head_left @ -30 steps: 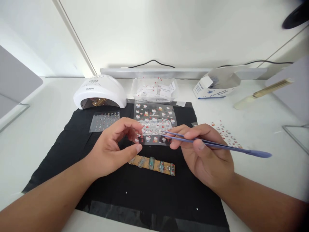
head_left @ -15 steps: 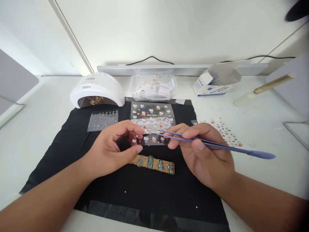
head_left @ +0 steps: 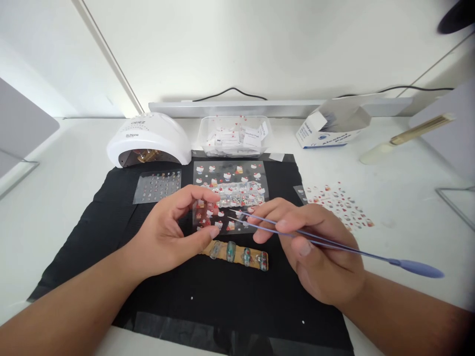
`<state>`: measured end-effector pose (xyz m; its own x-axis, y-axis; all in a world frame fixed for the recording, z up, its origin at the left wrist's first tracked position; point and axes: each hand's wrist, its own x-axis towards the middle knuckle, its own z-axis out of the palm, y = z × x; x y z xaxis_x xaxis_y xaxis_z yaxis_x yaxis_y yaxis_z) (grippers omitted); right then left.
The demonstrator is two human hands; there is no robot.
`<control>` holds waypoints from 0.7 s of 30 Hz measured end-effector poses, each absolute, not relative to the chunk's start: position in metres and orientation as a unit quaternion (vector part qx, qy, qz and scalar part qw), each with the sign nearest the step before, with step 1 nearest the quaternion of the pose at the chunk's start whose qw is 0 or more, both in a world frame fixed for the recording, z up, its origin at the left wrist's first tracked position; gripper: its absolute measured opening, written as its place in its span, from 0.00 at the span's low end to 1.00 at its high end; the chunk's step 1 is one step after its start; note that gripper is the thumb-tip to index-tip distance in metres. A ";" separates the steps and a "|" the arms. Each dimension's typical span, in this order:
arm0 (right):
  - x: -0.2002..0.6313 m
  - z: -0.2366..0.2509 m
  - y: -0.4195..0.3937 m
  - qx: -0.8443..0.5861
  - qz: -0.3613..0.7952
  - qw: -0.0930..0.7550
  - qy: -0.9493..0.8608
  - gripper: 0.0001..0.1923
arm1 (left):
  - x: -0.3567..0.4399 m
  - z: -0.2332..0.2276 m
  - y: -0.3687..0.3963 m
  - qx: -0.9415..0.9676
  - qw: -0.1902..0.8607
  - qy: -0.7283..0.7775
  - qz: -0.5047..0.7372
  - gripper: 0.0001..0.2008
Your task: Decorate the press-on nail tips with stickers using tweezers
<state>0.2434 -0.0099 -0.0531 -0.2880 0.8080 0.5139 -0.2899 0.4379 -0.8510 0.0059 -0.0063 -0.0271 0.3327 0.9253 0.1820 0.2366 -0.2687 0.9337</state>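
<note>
My left hand (head_left: 174,230) hovers over the black mat (head_left: 208,311), thumb and forefinger curved apart with nothing visible between them. In my right hand (head_left: 319,247) is a pair of blue tweezers (head_left: 415,267), its thin tips parted and pointing left. Those tips hang over a clear sheet of cat stickers (head_left: 245,178). On the sheet lies a clear compartment case (head_left: 237,195) with small shiny gems. Below the hands, a tan strip (head_left: 220,249) bears several decorated nail tips (head_left: 230,252); its left end is hidden by my left hand.
A white nail lamp (head_left: 148,136) stands back left, near a small gem sheet (head_left: 158,187). Behind the stickers sits a clear tub (head_left: 235,136) of packets. An alcohol pad box (head_left: 332,126), a brush (head_left: 408,138) and another sticker sheet (head_left: 343,205) are at right.
The tweezers have drawn back from the gem case, lower and to the right, and their tips have spread. The sticker sheet has shifted slightly down and left. My left hand has barely moved.
</note>
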 end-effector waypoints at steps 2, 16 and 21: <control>0.244 -0.053 -0.010 -0.192 0.482 0.560 -0.646 0.11 | 0.006 -0.027 -0.006 0.689 0.433 0.423 0.398 0.17; 0.244 -0.048 -0.007 -0.140 0.421 0.557 -0.702 0.11 | 0.005 -0.027 -0.008 0.710 0.404 0.405 0.409 0.19; 0.244 -0.046 -0.008 -0.124 0.415 0.554 -0.710 0.12 | 0.005 -0.026 -0.009 0.720 0.406 0.396 0.400 0.18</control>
<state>0.2442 -0.0085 -0.0462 -0.3545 0.6374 0.6841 -0.2838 0.6238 -0.7282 0.0049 -0.0093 -0.0258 0.3672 0.8947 0.2542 0.2448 -0.3566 0.9016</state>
